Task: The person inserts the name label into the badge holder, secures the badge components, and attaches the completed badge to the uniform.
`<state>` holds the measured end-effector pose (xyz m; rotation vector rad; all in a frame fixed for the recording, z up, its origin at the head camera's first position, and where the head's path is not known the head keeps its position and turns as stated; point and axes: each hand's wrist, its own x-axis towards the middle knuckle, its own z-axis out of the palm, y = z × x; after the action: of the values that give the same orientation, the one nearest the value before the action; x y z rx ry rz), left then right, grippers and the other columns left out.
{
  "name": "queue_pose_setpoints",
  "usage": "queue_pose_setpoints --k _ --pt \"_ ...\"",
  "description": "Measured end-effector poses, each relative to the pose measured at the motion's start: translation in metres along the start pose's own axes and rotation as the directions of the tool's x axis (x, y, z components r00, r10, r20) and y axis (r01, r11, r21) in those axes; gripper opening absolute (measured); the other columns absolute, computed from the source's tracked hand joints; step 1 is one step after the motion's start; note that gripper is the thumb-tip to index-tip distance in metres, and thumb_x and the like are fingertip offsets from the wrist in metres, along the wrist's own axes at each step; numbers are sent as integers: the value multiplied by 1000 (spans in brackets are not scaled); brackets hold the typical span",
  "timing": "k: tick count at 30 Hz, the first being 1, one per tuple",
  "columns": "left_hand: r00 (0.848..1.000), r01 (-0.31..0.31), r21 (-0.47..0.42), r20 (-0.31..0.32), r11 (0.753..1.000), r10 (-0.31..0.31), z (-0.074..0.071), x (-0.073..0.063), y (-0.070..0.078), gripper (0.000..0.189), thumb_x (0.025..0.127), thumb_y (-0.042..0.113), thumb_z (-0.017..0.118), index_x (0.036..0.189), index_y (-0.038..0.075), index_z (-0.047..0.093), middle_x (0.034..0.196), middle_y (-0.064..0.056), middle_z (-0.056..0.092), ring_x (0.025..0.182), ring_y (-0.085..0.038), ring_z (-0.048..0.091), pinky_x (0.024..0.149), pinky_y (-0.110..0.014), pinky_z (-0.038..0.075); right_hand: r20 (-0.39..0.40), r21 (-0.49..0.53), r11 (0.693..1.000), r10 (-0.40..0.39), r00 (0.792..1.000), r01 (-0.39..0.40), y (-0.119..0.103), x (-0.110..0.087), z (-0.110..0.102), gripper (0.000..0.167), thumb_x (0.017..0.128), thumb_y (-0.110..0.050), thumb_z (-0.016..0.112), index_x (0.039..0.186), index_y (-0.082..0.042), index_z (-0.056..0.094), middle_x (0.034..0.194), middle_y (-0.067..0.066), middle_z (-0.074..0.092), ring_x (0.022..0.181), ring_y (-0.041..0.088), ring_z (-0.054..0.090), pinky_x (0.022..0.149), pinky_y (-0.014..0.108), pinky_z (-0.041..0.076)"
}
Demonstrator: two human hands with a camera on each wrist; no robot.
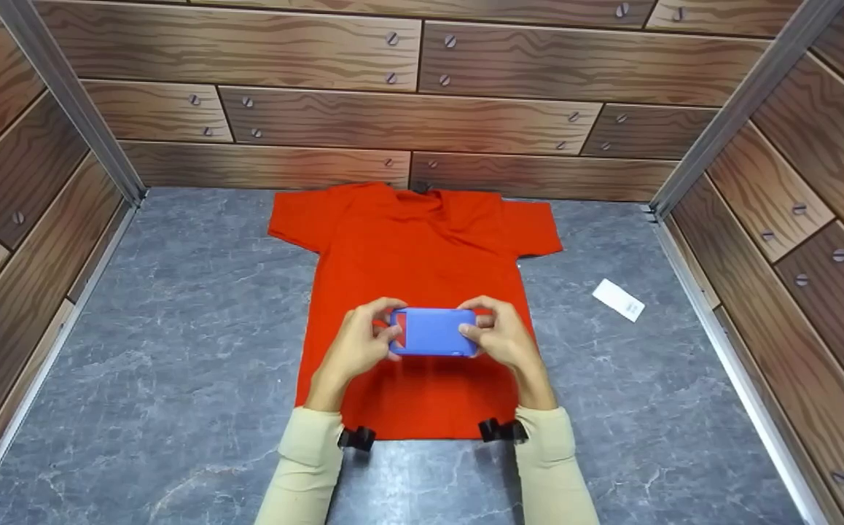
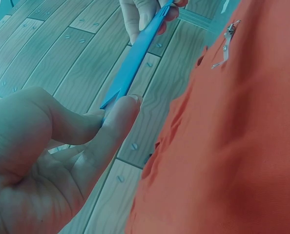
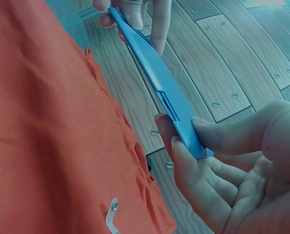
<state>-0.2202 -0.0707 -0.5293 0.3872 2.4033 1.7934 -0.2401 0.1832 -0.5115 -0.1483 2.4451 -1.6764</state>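
A blue phone case [image 1: 435, 334] is held up sideways between both hands, over a red T-shirt [image 1: 415, 262]. Through the cutout at its left end, red shows. My left hand [image 1: 365, 339] pinches that end between thumb and fingers. The right hand [image 1: 503, 335] pinches the opposite end, thumb on the near face and fingertips behind the edge. In the right wrist view the case [image 3: 157, 73] is seen nearly edge-on, with a slot along its side. The left wrist view also shows the thin blue edge of the case [image 2: 135, 56]. Beneath, the T-shirt lies flat, sleeves spread, collar toward the back wall.
A small white rectangular card [image 1: 618, 300] lies to the right of the shirt on the grey marbled tabletop [image 1: 196, 328]. Wood-patterned walls [image 1: 320, 58] enclose the back and both sides, with metal posts [image 1: 72, 102] at the corners. A black strap piece [image 1: 357, 438] sits at the left wrist.
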Motion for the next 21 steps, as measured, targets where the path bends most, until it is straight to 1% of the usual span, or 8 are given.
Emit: queue_pose_setpoints --k 8,13,17,21 --pt "1000 10 4 1 1000 -10 0 0 0 43 97 -2 66 139 6 60 111 -18 62 80 -22 73 67 -35 65 -11 0 1000 6 1000 -6 1 1 0 29 90 6 72 119 1 70 91 24 74 65 20 68 56 41 61" --pt "1000 12 5 3 1000 -12 0 -1 0 43 97 -1 66 138 8 61 111 -17 63 80 -22 73 67 -35 65 -9 -14 1000 18 1000 -18 2 1 -1 29 91 4 72 120 1 70 91 24 73 64 20 67 55 37 61" --pt "1000 9 -6 14 1000 -9 0 0 1 43 97 -1 66 140 4 59 111 -18 62 77 -22 73 67 -36 65 3 5 999 33 999 -33 1 0 -1 30 92 4 71 122 2 68 90 23 73 63 20 66 55 35 60" --pt "1000 11 -22 20 1000 -10 1 0 1 42 97 -2 65 139 5 59 109 -18 62 77 -23 73 67 -37 65 1 21 999 46 999 -46 1 0 -1 31 91 5 71 122 4 67 89 22 73 62 19 66 53 33 59"
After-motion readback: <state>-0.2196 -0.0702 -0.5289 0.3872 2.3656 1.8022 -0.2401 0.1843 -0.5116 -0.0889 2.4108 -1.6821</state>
